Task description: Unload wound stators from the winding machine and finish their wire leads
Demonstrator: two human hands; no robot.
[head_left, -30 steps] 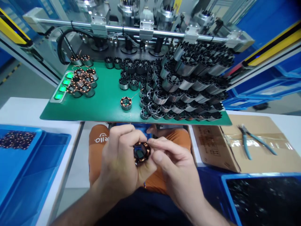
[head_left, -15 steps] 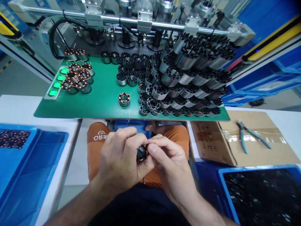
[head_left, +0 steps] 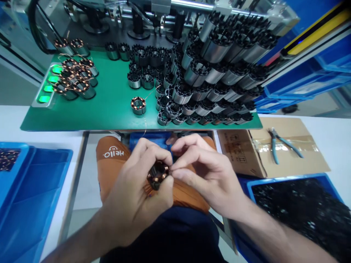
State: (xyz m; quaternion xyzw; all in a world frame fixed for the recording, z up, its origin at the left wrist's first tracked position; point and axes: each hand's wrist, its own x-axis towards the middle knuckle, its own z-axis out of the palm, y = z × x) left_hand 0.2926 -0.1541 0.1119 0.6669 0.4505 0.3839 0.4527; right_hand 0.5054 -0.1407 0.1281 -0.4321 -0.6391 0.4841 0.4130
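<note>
My left hand (head_left: 139,190) grips a small wound stator (head_left: 157,175), a black ring with copper coils, over my lap. My right hand (head_left: 205,171) pinches at the stator's right edge with thumb and forefinger; whether it holds a wire there is too small to tell. A thin copper wire (head_left: 145,128) hangs from the green mat's front edge above my hands. One wound stator (head_left: 138,105) stands alone near the front of the green mat (head_left: 109,109).
A tall pile of bare black-and-steel stators (head_left: 216,73) fills the mat's right half. Several wound stators (head_left: 74,78) sit at its left by green lit buttons (head_left: 48,88). Blue bins (head_left: 27,204) stand left, another (head_left: 301,208) right. Blue pliers (head_left: 283,144) lie on a cardboard box (head_left: 274,153).
The view has tilted down, so the bench sits higher in the frame. The stator has turned in my left hand, and my right fingers have shifted to pinch its right edge.
</note>
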